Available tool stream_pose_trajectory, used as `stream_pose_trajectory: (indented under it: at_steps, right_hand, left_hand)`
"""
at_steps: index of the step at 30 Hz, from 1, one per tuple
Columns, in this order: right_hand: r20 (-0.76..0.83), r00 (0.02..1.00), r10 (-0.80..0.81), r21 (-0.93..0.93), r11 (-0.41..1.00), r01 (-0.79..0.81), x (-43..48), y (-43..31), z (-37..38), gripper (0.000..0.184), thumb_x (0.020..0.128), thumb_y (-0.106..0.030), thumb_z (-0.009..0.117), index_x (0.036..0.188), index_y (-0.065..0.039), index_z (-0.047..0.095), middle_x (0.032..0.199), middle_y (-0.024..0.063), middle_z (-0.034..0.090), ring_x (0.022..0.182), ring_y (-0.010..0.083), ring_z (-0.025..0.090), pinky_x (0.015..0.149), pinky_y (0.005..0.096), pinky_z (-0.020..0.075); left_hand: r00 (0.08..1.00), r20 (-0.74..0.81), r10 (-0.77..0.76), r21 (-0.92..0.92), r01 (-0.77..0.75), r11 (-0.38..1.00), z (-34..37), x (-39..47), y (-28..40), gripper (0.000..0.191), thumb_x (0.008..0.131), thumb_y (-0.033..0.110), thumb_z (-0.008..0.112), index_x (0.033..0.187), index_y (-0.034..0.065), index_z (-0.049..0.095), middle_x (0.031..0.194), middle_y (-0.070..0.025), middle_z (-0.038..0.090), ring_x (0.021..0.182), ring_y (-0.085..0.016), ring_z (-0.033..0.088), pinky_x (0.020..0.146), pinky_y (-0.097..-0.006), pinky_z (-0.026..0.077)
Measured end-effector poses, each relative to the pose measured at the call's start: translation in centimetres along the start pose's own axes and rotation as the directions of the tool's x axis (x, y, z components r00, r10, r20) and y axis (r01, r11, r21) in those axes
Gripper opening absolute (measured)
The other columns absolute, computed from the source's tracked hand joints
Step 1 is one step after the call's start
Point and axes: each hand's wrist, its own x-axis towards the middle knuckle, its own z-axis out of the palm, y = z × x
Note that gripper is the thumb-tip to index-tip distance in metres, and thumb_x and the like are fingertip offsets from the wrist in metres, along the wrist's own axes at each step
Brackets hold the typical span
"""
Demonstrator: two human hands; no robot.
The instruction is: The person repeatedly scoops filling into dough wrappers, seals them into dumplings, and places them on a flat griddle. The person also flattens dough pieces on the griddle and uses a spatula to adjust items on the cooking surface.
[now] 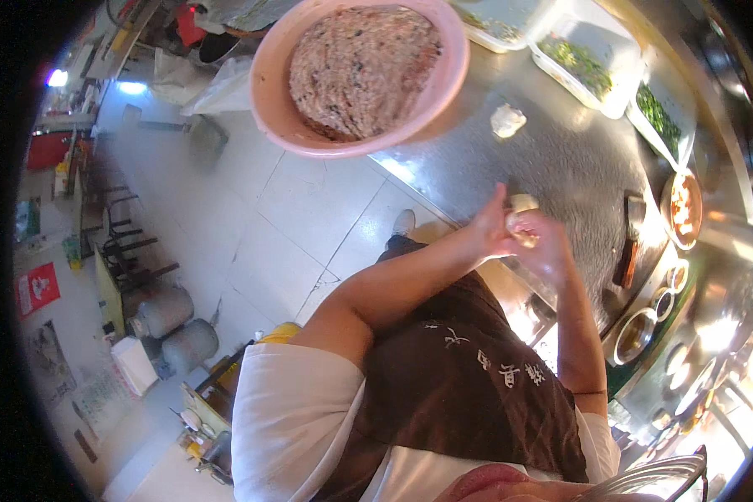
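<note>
Over the near edge of the metal worktop [577, 157], my left hand [492, 229] and my right hand [543, 245] meet around a piece of pale dough [524, 219]. The fingers of both hands press on it, and part of it sticks out beyond them. A small white lump [508, 120], perhaps dough, lies on the worktop farther off. A large pink basin [267, 110] holds a mound of minced meat filling [364, 69] with dark bits in it, to the left of the lump.
Clear plastic tubs [565, 75] with chopped greens line the back right. A cleaver [631, 238] with a wooden handle lies at the right, near a bowl of reddish food [684, 210] and several small bowls. Gas cylinders [188, 345] stand on the tiled floor at the left.
</note>
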Motion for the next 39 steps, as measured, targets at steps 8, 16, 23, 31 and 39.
stream_pose_trajectory:
  at_steps: [8, 16, 23, 31, 39]
  right_hand:
    - [-0.282, 0.952, -0.116, -0.234, 0.971, 0.049, 24.1, -8.6, 6.9, 0.036, 0.088, -0.021, 0.069, 0.114, 0.004, 0.062, 0.106, 0.0192, 0.068, 0.096, 0.0284, 0.067, 0.085, 0.0384, 0.0521]
    - [-0.567, 0.821, -0.061, -0.493, 0.824, -0.28, 35.7, -3.0, 15.3, 0.049, 0.078, -0.024, 0.074, 0.112, 0.006, 0.054, 0.111, 0.0235, 0.06, 0.101, 0.0358, 0.059, 0.091, 0.0456, 0.047]
    - [-0.483, 0.802, -0.351, -0.606, 0.795, -0.017, 37.5, -3.9, 10.9, 0.045, 0.081, -0.02, 0.073, 0.119, -0.004, 0.057, 0.11, 0.0178, 0.06, 0.098, 0.0345, 0.06, 0.088, 0.0433, 0.0482]
    - [-0.473, 0.807, -0.354, -0.574, 0.819, 0.023, 35.9, -6.4, 12.8, 0.041, 0.083, -0.022, 0.071, 0.117, -0.001, 0.06, 0.111, 0.0236, 0.06, 0.11, 0.0366, 0.057, 0.095, 0.042, 0.045]
    - [-0.296, 0.885, -0.36, -0.483, 0.855, 0.187, 36.6, -5.5, 13.5, 0.04, 0.086, -0.02, 0.065, 0.119, 0.001, 0.057, 0.114, 0.0244, 0.058, 0.11, 0.0406, 0.054, 0.098, 0.0446, 0.0425]
  left_hand:
    - [0.886, -0.4, 0.233, 0.102, -0.21, 0.972, 2.0, -13.1, 19.7, 0.039, 0.097, 0.026, 0.059, 0.129, 0.0035, 0.055, 0.121, -0.0086, 0.062, 0.111, -0.022, 0.06, 0.098, -0.0389, 0.047]
    - [0.68, -0.523, 0.513, 0.217, -0.476, 0.852, -2.0, -18.8, 31.7, 0.038, 0.098, 0.016, 0.058, 0.131, 0.0, 0.051, 0.123, -0.0136, 0.062, 0.113, -0.027, 0.062, 0.097, -0.0419, 0.051]
    - [0.831, -0.499, 0.246, -0.22, -0.395, 0.892, -4.2, -12.2, 34.5, 0.04, 0.098, 0.022, 0.058, 0.132, 0.001, 0.05, 0.125, -0.0141, 0.062, 0.115, -0.029, 0.06, 0.1, -0.0447, 0.048]
    - [0.826, -0.544, 0.15, -0.124, -0.255, 0.959, -4.4, -10.0, 34.4, 0.043, 0.104, 0.031, 0.045, 0.135, 0.0007, 0.048, 0.129, -0.0139, 0.059, 0.119, -0.028, 0.058, 0.103, -0.0448, 0.046]
    - [0.831, -0.53, 0.169, -0.158, -0.292, 0.943, -5.7, -9.8, 34.1, 0.044, 0.103, 0.03, 0.046, 0.136, 0.0008, 0.046, 0.132, -0.015, 0.057, 0.12, -0.03, 0.057, 0.104, -0.0474, 0.045]
